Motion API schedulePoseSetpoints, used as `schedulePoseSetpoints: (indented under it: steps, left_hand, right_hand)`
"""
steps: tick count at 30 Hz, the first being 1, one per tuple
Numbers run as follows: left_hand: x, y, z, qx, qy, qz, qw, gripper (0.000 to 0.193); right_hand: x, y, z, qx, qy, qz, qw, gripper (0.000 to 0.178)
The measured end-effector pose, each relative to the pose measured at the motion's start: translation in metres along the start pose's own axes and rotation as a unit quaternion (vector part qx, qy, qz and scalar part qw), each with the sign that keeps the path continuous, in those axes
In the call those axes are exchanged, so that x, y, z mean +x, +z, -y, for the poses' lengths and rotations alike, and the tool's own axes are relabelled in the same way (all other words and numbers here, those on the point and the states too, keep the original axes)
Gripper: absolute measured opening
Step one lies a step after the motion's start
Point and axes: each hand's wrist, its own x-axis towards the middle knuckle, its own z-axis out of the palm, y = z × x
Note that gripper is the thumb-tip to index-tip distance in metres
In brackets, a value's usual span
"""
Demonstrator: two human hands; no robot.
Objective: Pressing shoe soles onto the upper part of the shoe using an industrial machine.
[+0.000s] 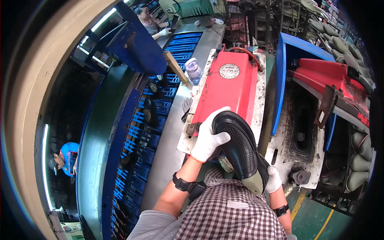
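In front of my chest I hold a black shoe (pixel 239 148) with a perforated surface and a grey-green end piece. The rounded black end points up and away, while the grey-green end hangs low against my checked apron. My white-gloved left hand (pixel 210 138) is closed around the upper part, its thumb on the perforated face and its other fingers mostly behind. Lower down, my white-gloved right hand (pixel 273 180) grips the right side by a black flap-like part (pixel 262 169); its fingers are partly hidden.
Beyond the shoe lies a red machine cover (pixel 230 86). To its right, a blue-sided machine (pixel 280 80) has a raised red lid (pixel 324 74). A blue slatted conveyor (pixel 160 108) runs along the left past a metal ledge (pixel 170 140). Grey-green forms (pixel 358 164) fill racks. Two people work farther off.
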Motion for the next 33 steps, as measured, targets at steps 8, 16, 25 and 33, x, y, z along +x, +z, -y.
schedulePoseSetpoints:
  steps: [8,16,25,33]
  left_hand:
    - [-0.005,0.006,-0.022,0.028,0.011,0.013,0.999,0.081]
    - [-0.005,0.018,-0.009,0.117,0.032,-0.06,0.991,0.054]
    - [-0.007,0.015,-0.019,0.198,0.034,-0.121,0.972,0.043]
    - [-0.014,-0.025,0.003,-0.04,0.087,-0.251,0.963,0.061]
  right_hand:
    - [0.017,-0.02,-0.006,0.08,0.054,0.026,0.995,0.088]
    - [0.008,-0.049,-0.016,0.103,0.07,0.043,0.991,0.074]
    - [-0.001,-0.004,0.003,0.028,0.071,-0.062,0.995,0.055]
    - [0.026,0.072,0.016,-0.089,0.061,0.068,0.992,0.081]
